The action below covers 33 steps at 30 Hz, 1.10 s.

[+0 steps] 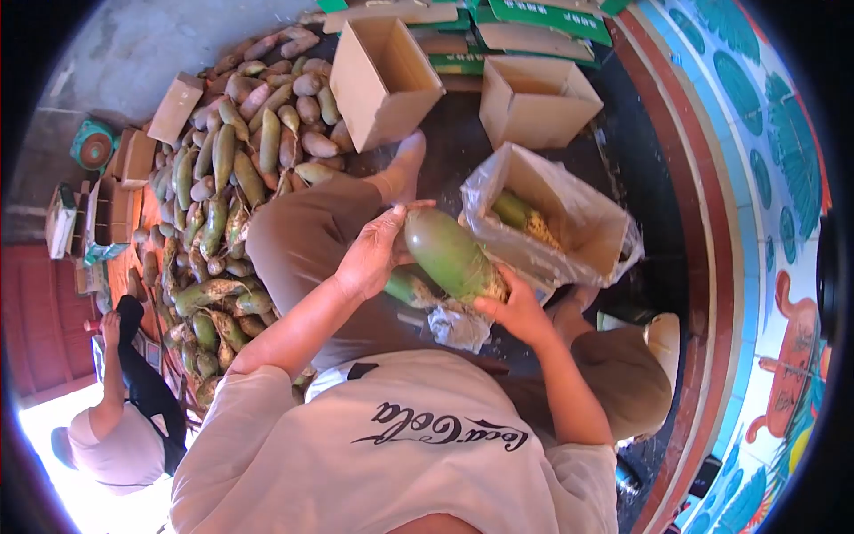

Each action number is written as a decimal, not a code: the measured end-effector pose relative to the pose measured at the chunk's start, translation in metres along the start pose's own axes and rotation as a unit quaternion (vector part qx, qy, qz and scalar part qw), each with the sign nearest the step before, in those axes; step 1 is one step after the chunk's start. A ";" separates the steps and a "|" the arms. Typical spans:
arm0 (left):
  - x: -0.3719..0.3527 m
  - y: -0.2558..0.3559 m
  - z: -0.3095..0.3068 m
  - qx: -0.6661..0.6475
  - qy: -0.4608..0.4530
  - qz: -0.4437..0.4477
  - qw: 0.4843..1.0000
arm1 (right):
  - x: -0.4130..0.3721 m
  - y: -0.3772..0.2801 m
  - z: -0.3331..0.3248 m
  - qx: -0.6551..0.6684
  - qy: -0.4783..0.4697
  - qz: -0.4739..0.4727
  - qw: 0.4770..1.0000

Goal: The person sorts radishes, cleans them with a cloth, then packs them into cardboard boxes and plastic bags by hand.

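Both my hands hold a large, smooth green radish [451,254] above my lap. Around its upper left end curl the fingers of my left hand [374,252], partly hidden behind it. My right hand [516,307] grips the rough, pale lower end, where fine roots show. Beneath it a second green radish [407,287] is partly covered, beside a crumpled white plastic wad [460,328]. Just beyond my right hand stands a cardboard box [583,242] lined with clear plastic, with a green and yellowish radish [525,219] inside.
A big heap of radishes [222,160] covers the floor to my left. Two open cardboard boxes [378,98] [541,107] stand ahead, with green flattened cartons [543,22] behind. A tiled, painted wall [756,178] runs along the right. Another person [116,436] is at lower left.
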<state>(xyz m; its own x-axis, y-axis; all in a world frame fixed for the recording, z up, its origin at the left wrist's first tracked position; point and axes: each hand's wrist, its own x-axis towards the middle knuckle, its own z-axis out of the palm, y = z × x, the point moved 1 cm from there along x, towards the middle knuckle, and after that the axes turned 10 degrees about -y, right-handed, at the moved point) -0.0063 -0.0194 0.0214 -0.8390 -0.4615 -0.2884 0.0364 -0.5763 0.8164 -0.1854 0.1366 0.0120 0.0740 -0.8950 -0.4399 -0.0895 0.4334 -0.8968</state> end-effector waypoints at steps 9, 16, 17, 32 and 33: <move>0.012 -0.052 -0.023 0.023 0.146 -0.089 0.985 | 0.036 0.092 -0.002 0.272 -0.029 0.062 0.960; 0.019 -0.047 -0.050 0.133 0.233 -0.035 0.963 | 0.066 0.256 0.054 -0.395 -0.063 0.224 0.889; 0.019 -0.047 -0.050 0.123 0.249 -0.045 0.960 | 0.069 0.270 0.063 -0.395 -0.068 0.228 0.887; 0.019 -0.084 -0.070 0.291 0.237 -0.097 0.922 | 0.022 0.091 -0.013 0.033 -0.063 -0.061 0.996; 0.019 -0.079 -0.061 0.265 0.220 -0.099 0.934 | 0.030 0.082 -0.005 -0.019 0.013 -0.124 0.992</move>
<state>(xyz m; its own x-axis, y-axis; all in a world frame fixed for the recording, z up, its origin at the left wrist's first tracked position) 0.0082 -0.0237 -0.0791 -0.4923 -0.6806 -0.5426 -0.4670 -0.3195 0.8245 -0.1953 0.1451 -0.0747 0.0734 -0.9763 -0.2035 -0.1094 0.1949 -0.9747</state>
